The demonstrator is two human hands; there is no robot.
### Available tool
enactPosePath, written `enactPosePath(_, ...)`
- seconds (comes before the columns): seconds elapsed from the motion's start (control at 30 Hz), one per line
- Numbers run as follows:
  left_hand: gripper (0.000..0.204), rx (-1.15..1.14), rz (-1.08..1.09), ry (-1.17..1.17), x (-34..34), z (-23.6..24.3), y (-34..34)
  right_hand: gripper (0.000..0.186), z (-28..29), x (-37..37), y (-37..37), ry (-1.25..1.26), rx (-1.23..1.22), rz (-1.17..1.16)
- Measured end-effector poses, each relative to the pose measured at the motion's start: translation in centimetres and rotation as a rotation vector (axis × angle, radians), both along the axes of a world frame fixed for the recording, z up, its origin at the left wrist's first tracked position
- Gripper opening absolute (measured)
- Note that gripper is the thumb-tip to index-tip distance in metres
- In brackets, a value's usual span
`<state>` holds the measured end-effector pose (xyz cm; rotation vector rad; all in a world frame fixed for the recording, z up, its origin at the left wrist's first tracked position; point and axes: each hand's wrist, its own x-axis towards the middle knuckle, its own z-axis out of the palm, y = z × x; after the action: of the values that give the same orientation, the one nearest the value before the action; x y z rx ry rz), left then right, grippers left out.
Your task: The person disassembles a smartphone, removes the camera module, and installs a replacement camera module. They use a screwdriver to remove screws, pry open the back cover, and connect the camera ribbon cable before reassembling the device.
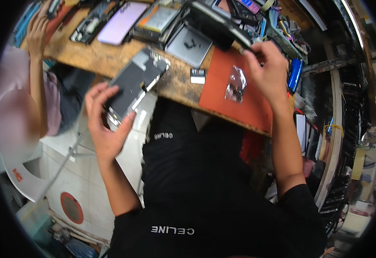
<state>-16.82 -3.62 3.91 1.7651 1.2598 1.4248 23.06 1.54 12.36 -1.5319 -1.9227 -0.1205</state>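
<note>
My left hand [106, 122] grips a phone screen panel [130, 88] by its lower end. The panel's dark back faces up, with a grey patch and a short flex cable at its edge. It is held tilted in front of the bench edge. At the bench's far right, my right hand [268, 64] is closed on the near corner of a dark flat panel [213, 21] with a pale edge, whose exact kind I cannot make out. Below that hand, a small clear plastic bag [236, 84] with tiny parts lies on an orange-red mat [216, 77].
A grey metal tray [188, 46] with small black bits, a lilac phone panel [121, 21] and opened phone bodies [95, 21] crowd the wooden bench [177, 86]. A green basket [282, 38] of tools stands right. Another person's hand [37, 32] is at the far left.
</note>
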Motion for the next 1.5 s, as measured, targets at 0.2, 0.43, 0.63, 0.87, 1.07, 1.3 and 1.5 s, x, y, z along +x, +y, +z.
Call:
enactPosePath(0.2, 0.064, -0.009, 0.005, -0.086, -0.1, -1.9, -0.4, 0.020, 1.1, 0.7, 0.3, 0.259, -0.223, -0.093)
enactPosePath(0.43, 0.062, -0.023, 0.025, -0.106, -2.3, -2.3, 0.3, 0.019, -1.4, 0.8, 1.2, 0.303, -0.242, -0.106)
enactPosePath(0.63, 0.062, -0.028, 0.088, -0.142, -3.7, -1.6, 1.5, 0.019, -3.3, 0.0, 1.2, 0.210, -0.110, -0.090)
enactPosePath(0.87, 0.056, 0.078, 0.065, -0.160, 0.5, 1.0, 5.6, 0.021, -4.1, -1.7, 1.2, 0.029, -0.066, -0.076)
enactPosePath(1.07, 0.057, 0.243, -0.170, 0.217, 7.8, 4.7, 14.0, 0.043, -3.7, -1.4, -3.4, -0.002, -0.008, -0.104)
enactPosePath(1.3, 0.054, 0.256, -0.097, 0.450, 15.2, 4.0, 17.7, 0.020, -6.0, 2.1, -11.2, 0.301, -0.053, -0.322)
enactPosePath(1.5, 0.062, 0.249, 0.088, 0.765, 16.9, 2.2, 15.6, 0.016, -8.3, 3.0, -13.3, 0.141, 0.039, -0.289)
